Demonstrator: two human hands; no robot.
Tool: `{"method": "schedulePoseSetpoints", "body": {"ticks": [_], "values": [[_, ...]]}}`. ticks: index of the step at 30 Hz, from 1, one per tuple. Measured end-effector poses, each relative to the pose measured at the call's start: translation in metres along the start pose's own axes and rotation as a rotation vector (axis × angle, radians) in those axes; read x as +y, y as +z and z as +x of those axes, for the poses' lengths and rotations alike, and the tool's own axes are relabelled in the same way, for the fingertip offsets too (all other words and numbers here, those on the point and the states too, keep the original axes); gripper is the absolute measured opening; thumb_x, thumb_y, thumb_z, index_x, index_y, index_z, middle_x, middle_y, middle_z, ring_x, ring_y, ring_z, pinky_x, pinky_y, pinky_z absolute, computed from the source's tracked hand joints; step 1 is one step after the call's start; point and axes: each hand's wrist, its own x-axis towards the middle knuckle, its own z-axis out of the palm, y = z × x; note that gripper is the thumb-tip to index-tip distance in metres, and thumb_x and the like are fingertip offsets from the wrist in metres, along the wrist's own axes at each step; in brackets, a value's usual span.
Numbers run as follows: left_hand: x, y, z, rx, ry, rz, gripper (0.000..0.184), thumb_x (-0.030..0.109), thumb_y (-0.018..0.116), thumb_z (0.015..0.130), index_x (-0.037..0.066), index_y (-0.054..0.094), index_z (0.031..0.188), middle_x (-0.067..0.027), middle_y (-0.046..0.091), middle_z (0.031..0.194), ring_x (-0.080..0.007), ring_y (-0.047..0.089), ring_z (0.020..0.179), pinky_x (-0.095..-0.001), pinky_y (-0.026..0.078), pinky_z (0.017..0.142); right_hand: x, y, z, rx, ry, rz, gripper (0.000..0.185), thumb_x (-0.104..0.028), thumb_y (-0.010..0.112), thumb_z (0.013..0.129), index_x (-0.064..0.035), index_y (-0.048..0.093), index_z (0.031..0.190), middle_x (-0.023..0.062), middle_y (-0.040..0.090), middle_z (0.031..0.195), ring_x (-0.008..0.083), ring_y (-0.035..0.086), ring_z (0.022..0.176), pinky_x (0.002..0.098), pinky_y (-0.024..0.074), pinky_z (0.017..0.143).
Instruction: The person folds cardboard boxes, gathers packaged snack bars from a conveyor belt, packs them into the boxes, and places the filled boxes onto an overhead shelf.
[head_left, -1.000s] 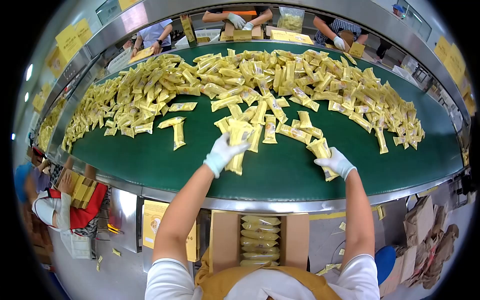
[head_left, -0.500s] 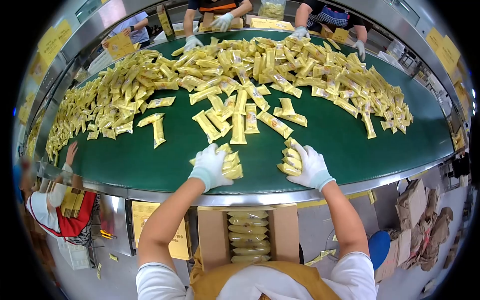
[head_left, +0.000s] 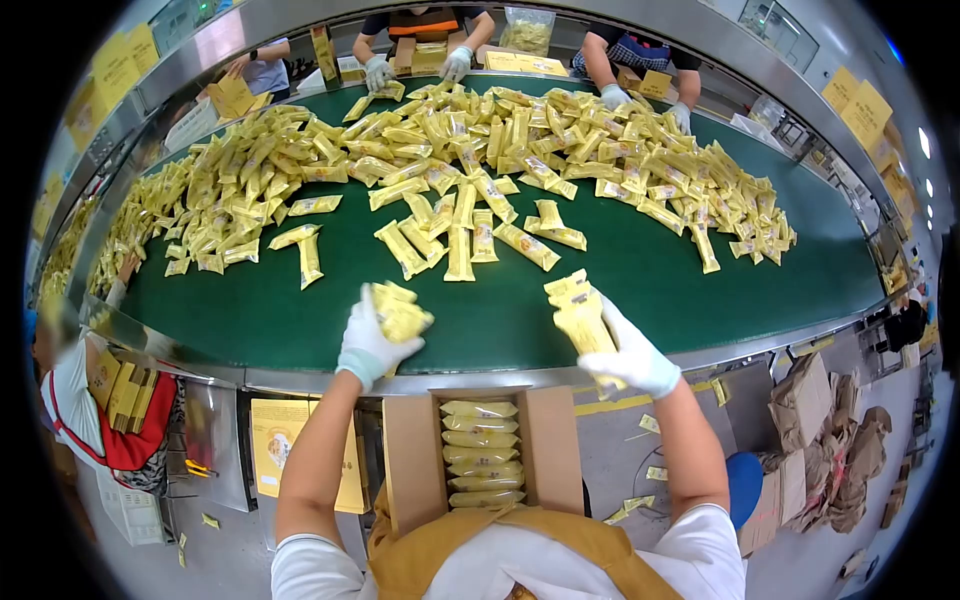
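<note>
packets (head_left: pixel 578 322): glossy plastic | rail (head_left: pixel 480 379): shiny metal | carton (head_left: pixel 553 440): matt cardboard

Factory packing area indicated. Metal-edged green table (head_left: pixel 480 335) heaped with loose yellow packets (head_left: pixel 240 190); brown carton (head_left: pixel 410 465) opened at near edge, packets inside arranged in neat row. White gloves (head_left: pixel 457 64) worn by some workers (head_left: pixel 599 68) across table. Printed yellow box (head_left: pixel 275 440) set near carton, brown cardboard (head_left: pixel 803 395) piled on grey floor (head_left: pixel 240 550), yellow scraps (head_left: pixel 630 508) scattered there.

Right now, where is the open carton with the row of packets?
In the head view, the open carton sits at lower centre, between the green belt and the brown apron.
</note>
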Motion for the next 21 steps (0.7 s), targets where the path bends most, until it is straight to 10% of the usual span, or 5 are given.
{"method": "schedulePoseSetpoints", "body": {"ticks": [3, 8, 12, 15, 21], "values": [[-0.012, -0.04, -0.012, -0.304, -0.152, -1.275, 0.081, 0.044, 0.067, 0.092, 0.002, 0.032, 0.151, -0.0169, 0.057, 0.127, -0.0279, 0.057, 0.123, -0.0436, 0.05, 0.101, -0.04, 0.015, -0.025, -0.184, -0.308, -0.541, 0.117, -0.035, 0.087, 0.07, 0.0048, 0.017, 0.155, 0.0194, 0.049, 0.144, 0.0277, 0.051, 0.13, 0.0354, 0.0408, 0.107], [0.1, -0.089, -0.076, -0.45, 0.218, -1.827, 0.124, 0.071, 0.078, 0.069, 0.008, 0.02, 0.158, -0.015, 0.05, 0.135, -0.0325, 0.054, 0.122, -0.0559, 0.047, 0.103, -0.082, 0.117, -0.033, -0.648, -0.264, -1.464, 0.096, -0.047, 0.079, 0.07, 0.0024, 0.042, 0.144, 0.0186, 0.061, 0.116, 0.0332, 0.061, 0.107, 0.0439, 0.047, 0.085], [0.121, -0.071, -0.095, -0.73, 0.291, -1.244, 0.089, 0.051, 0.07, 0.09, 0.001, 0.031, 0.151, -0.0125, 0.06, 0.117, -0.0288, 0.06, 0.11, -0.0384, 0.049, 0.101, -0.027, 0.17, -0.012, -0.968, -0.161, -1.521, 0.087, -0.042, 0.073, 0.077, -0.0031, 0.041, 0.148, 0.0134, 0.064, 0.119, 0.0289, 0.062, 0.107, 0.0427, 0.0465, 0.086], [0.145, -0.064, -0.113, -0.543, 0.635, -0.559, 0.135, 0.045, 0.091, 0.06, -0.005, 0.01, 0.156, -0.024, 0.046, 0.135, -0.039, 0.049, 0.124, -0.0448, 0.04, 0.108, 0.069, 0.177, -0.032, -0.624, -0.427, -1.158, 0.057, -0.033, 0.061, 0.089, -0.0116, 0.052, 0.141, 0.0097, 0.06, 0.131, 0.0306, 0.056, 0.121, 0.0413, 0.0437, 0.1], [0.134, -0.01, -0.138, -0.106, 0.83, 0.218, 0.098, 0.035, 0.081, 0.066, -0.005, 0.038, 0.145, -0.0174, 0.052, 0.121, -0.0326, 0.051, 0.117, -0.0488, 0.037, 0.101, 0.106, 0.196, -0.059, -0.655, -0.157, -1.11, 0.05, -0.018, 0.05, 0.095, -0.0114, 0.047, 0.145, 0.0163, 0.062, 0.128, 0.0355, 0.062, 0.113, 0.0492, 0.0485, 0.095]]}}
